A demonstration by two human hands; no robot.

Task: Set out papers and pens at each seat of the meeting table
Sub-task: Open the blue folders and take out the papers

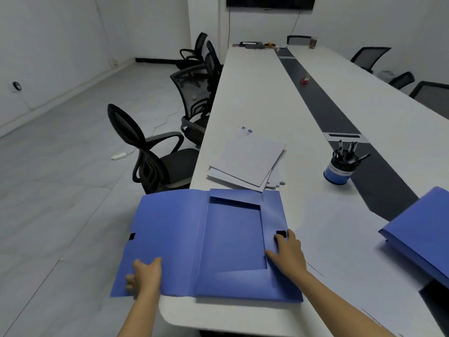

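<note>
An open blue folder (230, 239) lies at the near corner of the long white meeting table (255, 88), its cover hanging past the left edge. My left hand (144, 276) grips the cover's near left edge. My right hand (286, 251) rests with spread fingers on the folder's right flap beside a black fastener patch. Beyond the folder lies a stack of white papers (247, 161) with blue binder clips (246, 130) at its far end. A blue pen cup (340, 169) holding several dark pens stands to the right, near the table's dark centre strip.
A second blue folder (422, 227) lies at the right edge of view. Black mesh chairs (150, 152) line the left side, more stand on the right (371, 57). A small red object (303, 81) and assorted items (257, 45) sit farther down the table. A white plug lies on the floor (119, 156).
</note>
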